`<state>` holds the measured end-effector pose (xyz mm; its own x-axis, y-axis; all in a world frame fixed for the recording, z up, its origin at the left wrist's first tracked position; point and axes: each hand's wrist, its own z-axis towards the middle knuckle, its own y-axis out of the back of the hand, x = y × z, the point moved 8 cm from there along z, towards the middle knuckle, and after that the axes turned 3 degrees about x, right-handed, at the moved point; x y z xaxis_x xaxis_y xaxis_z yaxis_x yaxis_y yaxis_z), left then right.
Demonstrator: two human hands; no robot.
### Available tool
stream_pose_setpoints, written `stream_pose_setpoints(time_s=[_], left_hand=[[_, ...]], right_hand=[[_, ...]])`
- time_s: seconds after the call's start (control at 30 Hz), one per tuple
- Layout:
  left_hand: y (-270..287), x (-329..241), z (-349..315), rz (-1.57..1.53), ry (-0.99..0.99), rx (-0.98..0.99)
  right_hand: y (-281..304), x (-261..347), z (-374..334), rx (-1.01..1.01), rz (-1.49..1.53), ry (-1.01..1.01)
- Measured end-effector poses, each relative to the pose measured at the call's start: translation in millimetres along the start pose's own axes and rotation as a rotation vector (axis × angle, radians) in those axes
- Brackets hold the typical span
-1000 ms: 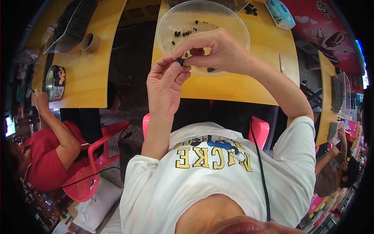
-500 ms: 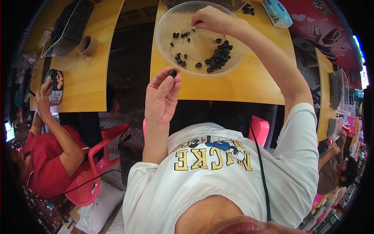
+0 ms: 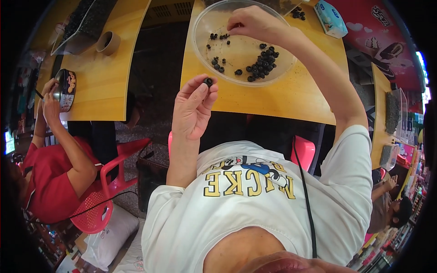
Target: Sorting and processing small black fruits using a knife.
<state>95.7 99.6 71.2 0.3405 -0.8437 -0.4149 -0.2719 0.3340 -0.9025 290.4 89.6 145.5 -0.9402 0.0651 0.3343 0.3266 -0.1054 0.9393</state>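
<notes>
Between the thumb and fingertips of my left hand (image 3: 195, 107), a round black bead-like piece (image 3: 208, 82) is held upright, its hollow facing up. That hand is just off the near left rim of a round clear plastic tub (image 3: 199, 50). My right hand (image 3: 257, 23) reaches over the tub, its thumb and fingers pinched together low above a few tiny black bits (image 3: 214, 36). Whatever those fingertips hold is too small to make out. Inside the tub, a pile of black round pieces (image 3: 264, 63) lies along the right side, with several loose ones (image 3: 218, 67) at the left.
The tub stands on a yellow wooden table (image 3: 273, 100). More black pieces (image 3: 298, 13) and a blue tissue pack (image 3: 331, 19) are at the back right. On the left, a person in red (image 3: 63, 177) works at another table (image 3: 102, 86) with a round tin (image 3: 68, 91).
The whole view has shifted slightly. My left hand has tilted the black piece so its hollow shows more. My right hand stays pinched over the tub.
</notes>
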Motion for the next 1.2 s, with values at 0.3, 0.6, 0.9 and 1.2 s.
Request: stream_pose_setpoints(time_s=[0.3,0.6,0.9,1.2], left_hand=[[-12,23,9,-0.036,0.081,0.055],[-11,26,7,0.043,0.06,0.042],[2,31,1,0.096,0.092,0.038],[11,45,0,-0.346,0.226,0.098]], right_hand=[[25,91,-66,-0.112,0.458,0.157],[19,99,-75,-0.134,0.269,0.231],[14,77,-71,0.02,0.26,0.048],[-14,-24,-7,0.095,-0.067,-0.022]])
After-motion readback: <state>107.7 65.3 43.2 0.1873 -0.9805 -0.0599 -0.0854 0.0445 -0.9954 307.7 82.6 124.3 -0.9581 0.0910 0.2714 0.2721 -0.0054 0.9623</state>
